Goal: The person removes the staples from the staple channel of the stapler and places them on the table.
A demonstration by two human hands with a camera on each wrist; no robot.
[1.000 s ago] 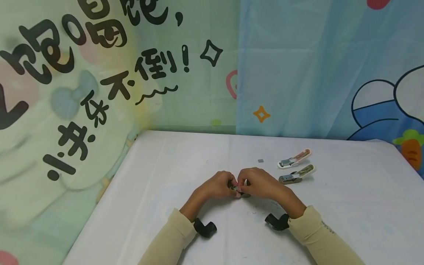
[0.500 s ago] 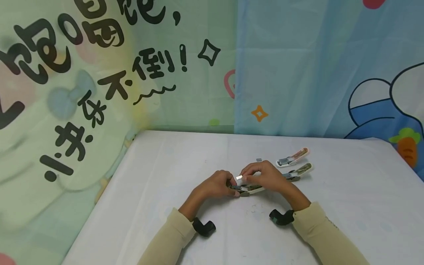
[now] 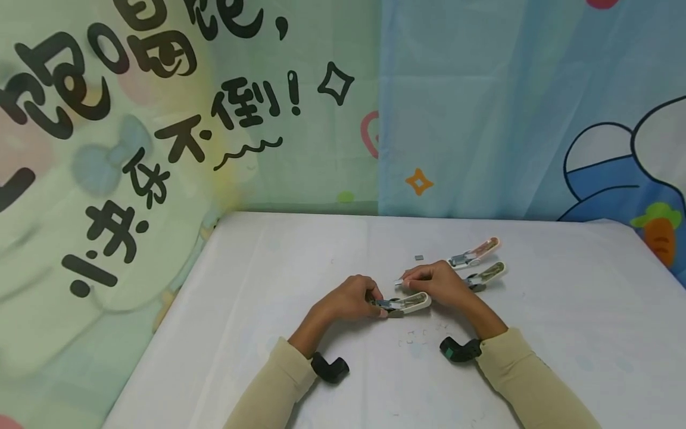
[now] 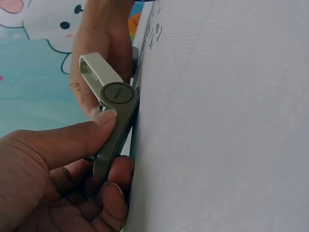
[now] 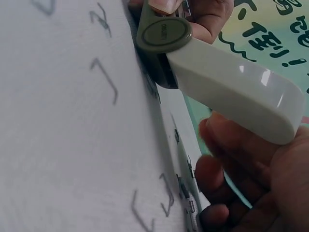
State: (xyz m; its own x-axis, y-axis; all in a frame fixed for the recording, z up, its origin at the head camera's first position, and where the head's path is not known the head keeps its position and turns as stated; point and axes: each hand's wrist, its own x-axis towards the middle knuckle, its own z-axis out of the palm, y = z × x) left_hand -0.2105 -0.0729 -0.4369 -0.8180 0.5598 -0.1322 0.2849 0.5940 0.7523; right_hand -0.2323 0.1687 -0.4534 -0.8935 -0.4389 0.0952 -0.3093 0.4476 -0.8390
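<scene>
My left hand (image 3: 351,298) grips the green base end of a small stapler (image 3: 412,302) low over the white table. The stapler's white top arm is swung back wide, so its metal inside shows in the head view. In the left wrist view the thumb presses beside the stapler's round pivot (image 4: 119,93). My right hand (image 3: 436,283) is just beyond the stapler and pinches a short, shiny staple strip (image 3: 398,283) between thumb and fingertips. In the right wrist view the white arm (image 5: 236,87) covers part of this hand (image 5: 251,179), and the strip is hidden.
Two more opened staplers lie behind the right hand, one pink and white (image 3: 474,253), one green and white (image 3: 486,275). A small grey staple strip (image 3: 419,258) lies farther back. Several loose staples (image 5: 105,79) are scattered on the table near the hands.
The right hand has drawn away from the stapler to the right and slightly back, carrying the staple strip. The left hand still holds the stapler in nearly the same place.
</scene>
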